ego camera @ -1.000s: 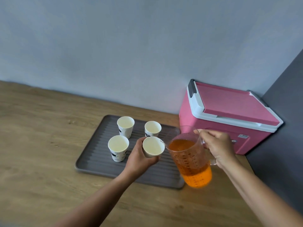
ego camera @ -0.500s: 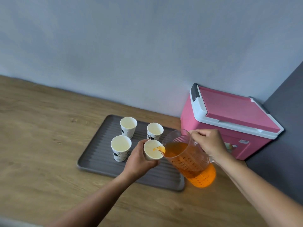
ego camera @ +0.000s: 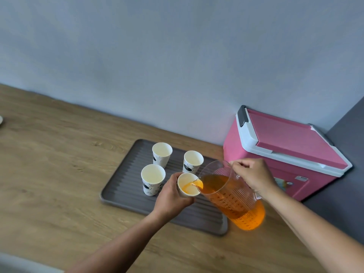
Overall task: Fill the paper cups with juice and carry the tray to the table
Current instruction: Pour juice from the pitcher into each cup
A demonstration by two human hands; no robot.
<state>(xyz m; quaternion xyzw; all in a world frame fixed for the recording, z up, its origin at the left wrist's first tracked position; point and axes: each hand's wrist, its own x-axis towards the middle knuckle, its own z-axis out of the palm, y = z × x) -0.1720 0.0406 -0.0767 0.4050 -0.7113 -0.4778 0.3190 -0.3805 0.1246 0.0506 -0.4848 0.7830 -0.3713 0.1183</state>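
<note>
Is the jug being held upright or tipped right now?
Tipped. The jug, gripped by the right hand, leans toward the cup in the left hand, and juice runs from its spout.

We see a light wooden counter point(ego camera: 59, 174) bearing a grey ribbed rectangular tray point(ego camera: 126, 180) and, beside it, a pink plastic cooler box point(ego camera: 295, 142).

left hand point(ego camera: 171, 196): bare, mostly the back of it and the thumb on show
right hand point(ego camera: 254, 174): bare too, knuckles and the back of it showing
left forearm point(ego camera: 118, 247): bare from the wrist right until it runs out of view
right forearm point(ego camera: 315, 225): same deal, bare the whole visible length
nails: too small to tell, tbh
</note>
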